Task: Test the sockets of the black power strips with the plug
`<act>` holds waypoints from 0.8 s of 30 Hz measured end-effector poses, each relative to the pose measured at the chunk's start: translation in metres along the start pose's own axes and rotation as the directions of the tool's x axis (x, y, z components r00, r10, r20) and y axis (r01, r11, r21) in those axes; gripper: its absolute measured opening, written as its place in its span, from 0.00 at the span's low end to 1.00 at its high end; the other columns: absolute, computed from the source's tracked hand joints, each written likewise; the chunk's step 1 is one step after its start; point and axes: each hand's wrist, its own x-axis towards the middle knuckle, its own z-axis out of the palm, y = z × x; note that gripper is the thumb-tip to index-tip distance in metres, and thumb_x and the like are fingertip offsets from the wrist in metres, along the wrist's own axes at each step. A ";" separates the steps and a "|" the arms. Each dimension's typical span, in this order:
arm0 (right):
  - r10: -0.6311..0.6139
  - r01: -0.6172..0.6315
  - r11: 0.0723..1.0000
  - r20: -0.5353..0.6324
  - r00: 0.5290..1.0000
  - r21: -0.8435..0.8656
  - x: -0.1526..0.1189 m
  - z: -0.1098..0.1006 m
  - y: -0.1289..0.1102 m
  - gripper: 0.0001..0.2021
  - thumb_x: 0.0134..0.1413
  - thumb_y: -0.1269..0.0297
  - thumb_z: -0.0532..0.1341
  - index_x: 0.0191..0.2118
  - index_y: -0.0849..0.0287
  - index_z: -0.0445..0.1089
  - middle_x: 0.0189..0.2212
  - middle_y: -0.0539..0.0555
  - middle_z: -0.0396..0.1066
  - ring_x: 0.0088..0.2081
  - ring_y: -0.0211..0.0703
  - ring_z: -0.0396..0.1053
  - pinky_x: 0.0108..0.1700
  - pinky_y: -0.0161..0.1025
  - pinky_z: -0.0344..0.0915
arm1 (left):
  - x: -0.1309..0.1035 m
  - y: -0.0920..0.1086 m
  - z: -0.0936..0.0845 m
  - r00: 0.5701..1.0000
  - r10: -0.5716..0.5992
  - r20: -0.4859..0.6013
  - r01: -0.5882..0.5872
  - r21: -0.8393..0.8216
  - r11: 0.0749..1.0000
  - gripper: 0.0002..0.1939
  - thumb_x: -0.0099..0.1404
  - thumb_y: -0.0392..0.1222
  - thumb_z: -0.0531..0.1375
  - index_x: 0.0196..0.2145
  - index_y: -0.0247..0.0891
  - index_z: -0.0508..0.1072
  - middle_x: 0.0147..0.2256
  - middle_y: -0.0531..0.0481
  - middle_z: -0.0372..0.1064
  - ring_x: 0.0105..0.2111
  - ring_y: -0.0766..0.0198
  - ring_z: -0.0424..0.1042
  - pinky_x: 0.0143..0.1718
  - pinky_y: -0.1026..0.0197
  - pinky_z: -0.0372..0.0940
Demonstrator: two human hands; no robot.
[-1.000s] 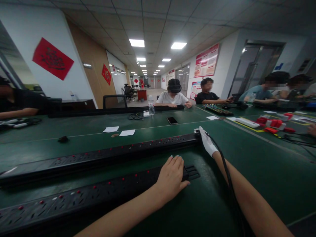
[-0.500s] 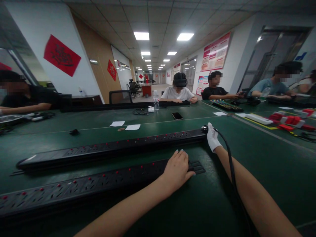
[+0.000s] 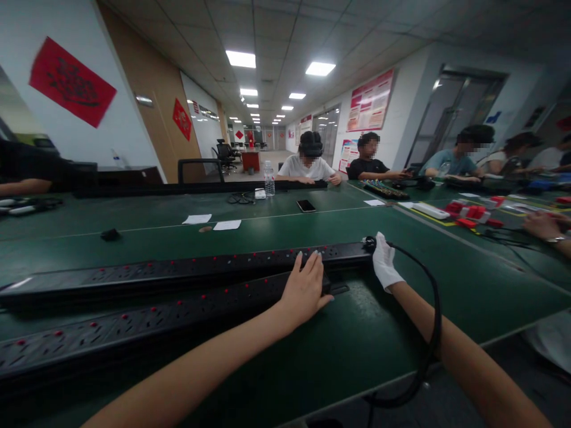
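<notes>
Two long black power strips with red switches lie on the green table. My bare left hand rests on the right end of the nearer strip, fingers spread, fingertips reaching the farther strip. My right hand, in a white glove, is closed round the farther strip's right end, by the black cable fitting. A thick black cable loops from there over my right forearm and down past the table edge. The fingers' undersides are hidden.
Beyond the strips are paper slips, a phone, a water bottle and a small black object. Red and white parts lie to the right. Several people sit round the table; another person's hand is at the right edge.
The view has turned right. My left hand and the nearer strip's end have come closer to the farther strip. The cable now bends out to the right, and the near table edge has come into view.
</notes>
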 end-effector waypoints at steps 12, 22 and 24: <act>-0.269 0.290 0.957 0.296 0.916 -0.026 -0.039 -0.003 -0.101 0.14 0.52 0.50 0.52 0.29 0.53 0.66 0.26 0.50 0.68 0.29 0.42 0.64 0.33 0.38 0.63 | 0.043 -0.103 0.001 0.980 -0.045 0.195 0.069 -0.115 0.991 0.26 0.67 0.56 0.41 0.51 0.36 0.62 0.47 0.41 0.67 0.47 0.56 0.67 0.46 0.53 0.60; -0.305 0.416 0.906 0.559 0.771 -0.080 -0.048 0.023 -0.131 0.15 0.55 0.52 0.49 0.33 0.52 0.68 0.27 0.48 0.70 0.29 0.40 0.67 0.33 0.36 0.63 | 0.030 -0.108 0.024 0.964 -0.091 0.252 0.142 -0.193 0.971 0.25 0.67 0.55 0.37 0.50 0.39 0.62 0.44 0.43 0.69 0.44 0.56 0.69 0.42 0.54 0.62; -0.318 0.457 0.883 0.585 0.746 -0.103 -0.045 0.023 -0.131 0.13 0.53 0.51 0.52 0.35 0.52 0.70 0.31 0.49 0.71 0.33 0.41 0.67 0.38 0.37 0.62 | 0.030 -0.109 0.025 0.961 -0.091 0.262 0.148 -0.209 0.967 0.25 0.67 0.55 0.37 0.49 0.38 0.63 0.44 0.43 0.69 0.44 0.55 0.69 0.41 0.54 0.62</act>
